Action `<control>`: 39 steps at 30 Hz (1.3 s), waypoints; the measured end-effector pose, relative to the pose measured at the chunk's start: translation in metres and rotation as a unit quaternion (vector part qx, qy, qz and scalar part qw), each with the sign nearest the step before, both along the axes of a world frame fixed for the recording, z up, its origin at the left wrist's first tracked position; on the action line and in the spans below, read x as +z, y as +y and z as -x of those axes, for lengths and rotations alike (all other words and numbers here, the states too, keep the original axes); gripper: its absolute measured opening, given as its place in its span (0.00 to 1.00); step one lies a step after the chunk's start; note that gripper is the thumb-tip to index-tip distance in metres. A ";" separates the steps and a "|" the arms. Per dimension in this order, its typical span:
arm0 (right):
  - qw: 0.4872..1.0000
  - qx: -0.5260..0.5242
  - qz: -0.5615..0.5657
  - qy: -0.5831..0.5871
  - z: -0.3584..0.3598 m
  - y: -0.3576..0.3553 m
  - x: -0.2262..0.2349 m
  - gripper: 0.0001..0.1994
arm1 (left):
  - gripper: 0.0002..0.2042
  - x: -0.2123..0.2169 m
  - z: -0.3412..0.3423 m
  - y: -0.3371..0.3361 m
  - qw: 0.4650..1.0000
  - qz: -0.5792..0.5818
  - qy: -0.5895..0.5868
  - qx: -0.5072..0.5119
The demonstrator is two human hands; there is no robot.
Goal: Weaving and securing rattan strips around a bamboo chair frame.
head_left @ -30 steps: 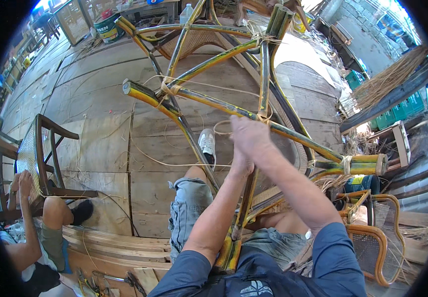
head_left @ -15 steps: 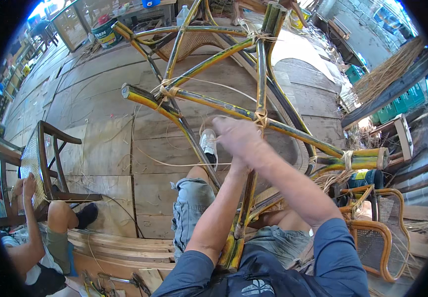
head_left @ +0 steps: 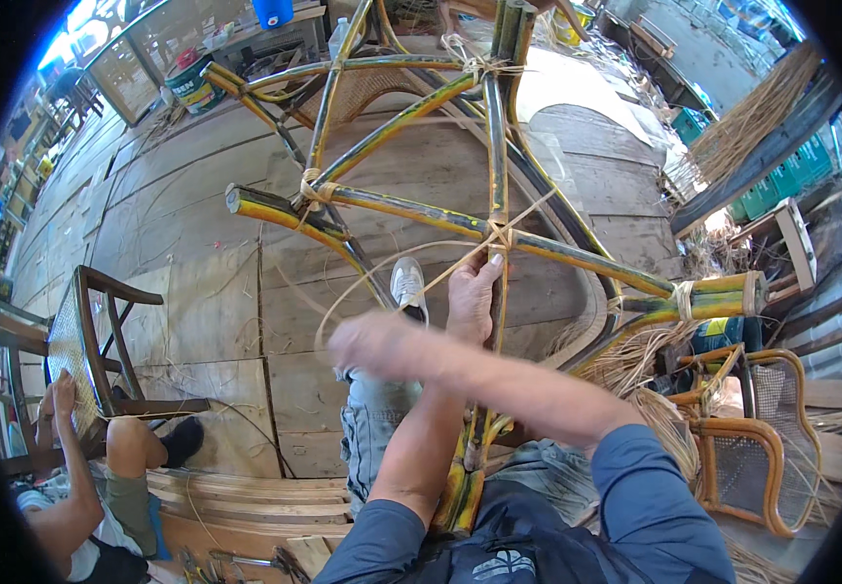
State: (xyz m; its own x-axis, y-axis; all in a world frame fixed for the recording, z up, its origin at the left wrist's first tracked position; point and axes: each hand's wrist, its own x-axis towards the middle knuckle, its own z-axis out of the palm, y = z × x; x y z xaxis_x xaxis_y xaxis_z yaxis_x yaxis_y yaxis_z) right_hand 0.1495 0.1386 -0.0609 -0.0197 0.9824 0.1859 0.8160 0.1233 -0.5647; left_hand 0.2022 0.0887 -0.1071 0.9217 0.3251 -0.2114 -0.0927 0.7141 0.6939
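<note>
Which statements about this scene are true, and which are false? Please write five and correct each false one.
1. The left hand touches the yellow-and-black pole frame. True.
2. The right hand is to the right of the left hand. False: it is to the left; the right forearm crosses over the left forearm.
3. A pale, thin cane strip crosses the frame at a joint. True.
4. The dark wooden chair with a woven panel is at the picture's right. False: it is at the left.
5. A white shoe is visible. True.
</note>
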 end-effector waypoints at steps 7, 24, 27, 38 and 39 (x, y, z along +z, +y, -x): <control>0.986 -0.091 0.134 0.034 0.011 0.005 0.016 0.09 | 0.14 0.002 -0.001 -0.008 1.000 0.000 0.006 -0.024; 0.992 -0.002 -0.103 -0.067 -0.013 -0.004 -0.002 0.05 | 0.13 0.005 -0.001 -0.007 0.999 0.030 -0.005 -0.012; 0.983 0.071 -0.133 0.101 0.091 0.056 -0.003 0.06 | 0.11 0.011 0.007 0.007 1.000 0.004 0.024 0.001; 0.883 -0.184 0.382 -0.199 -0.032 -0.057 0.097 0.10 | 0.10 -0.010 0.013 0.009 0.936 -0.316 0.139 -0.065; 0.881 -0.217 0.367 -0.205 -0.058 -0.065 0.096 0.10 | 0.10 -0.008 0.010 0.001 0.994 -0.093 0.060 -0.009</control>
